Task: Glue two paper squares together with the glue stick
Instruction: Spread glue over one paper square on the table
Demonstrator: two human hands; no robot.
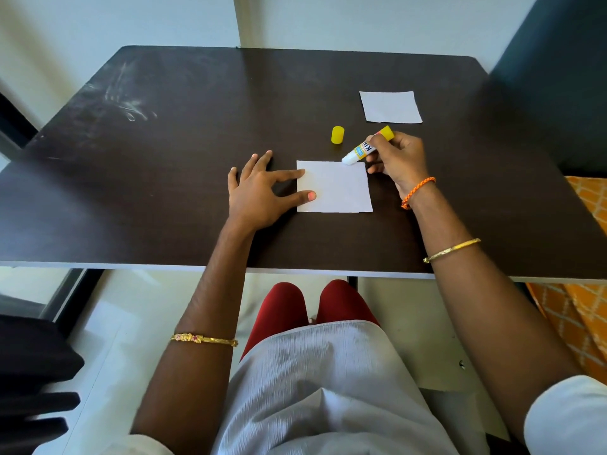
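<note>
A room in a home, it seems. A plain dark table (197,126) with a scuffed top stands against bare pale walls (98,24) that fill the top of the frame. At the right edge lies orange patterned cloth (588,307), like bedding or upholstery. Pale floor tiles (108,323) show below the table, and a dark chair (33,372) sits lower left.

Left hand (259,188) at the middle of the frame, flat, fingers spread wide, right hand (399,160) just right of it, fingers curled tight, both arms reaching up from the bottom
</note>
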